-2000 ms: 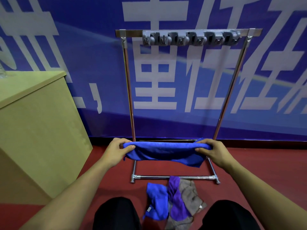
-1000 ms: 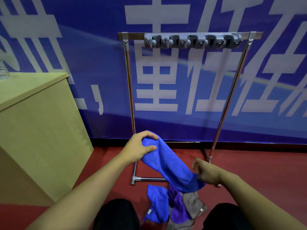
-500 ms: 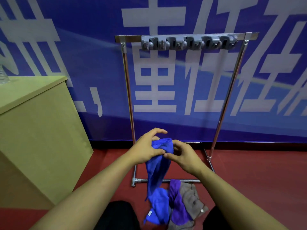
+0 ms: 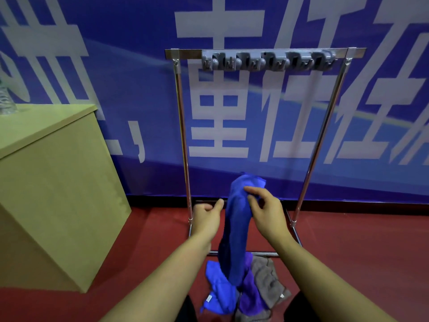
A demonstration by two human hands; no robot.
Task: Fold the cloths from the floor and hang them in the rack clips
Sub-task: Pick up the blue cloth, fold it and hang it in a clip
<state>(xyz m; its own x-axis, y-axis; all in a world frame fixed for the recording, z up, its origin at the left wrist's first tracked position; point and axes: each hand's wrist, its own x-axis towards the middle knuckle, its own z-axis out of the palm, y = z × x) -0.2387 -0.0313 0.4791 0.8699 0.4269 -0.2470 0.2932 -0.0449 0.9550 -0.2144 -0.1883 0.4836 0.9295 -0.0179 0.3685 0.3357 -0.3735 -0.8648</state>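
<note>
Half a second before, both hands pinched the top of the blue cloth (image 4: 234,231) together; now the left hand (image 4: 205,217) had let go and moved a little to the left, and the cloth stood higher in front of the rack (image 4: 183,135). 2 seconds before, the same cloth was stretched flat between the 2 hands.

The right hand (image 4: 267,212) held the blue cloth near its top, with thumb and fingers curled round the fold. The cloth hung down long and narrow from this grip, and its lower end reached the pile on the floor. The left hand held nothing; its fingers were loosely curled, the thumb pointing toward the cloth, just beside it, and I could not tell if it touched.

On the red floor (image 4: 359,252), under the hanging cloth, lay another blue cloth (image 4: 218,289), a purple cloth (image 4: 251,296) and a grey cloth (image 4: 267,280), all crumpled together. The grey clips (image 4: 267,61) on the top bar of the rack carried no cloth.
</note>
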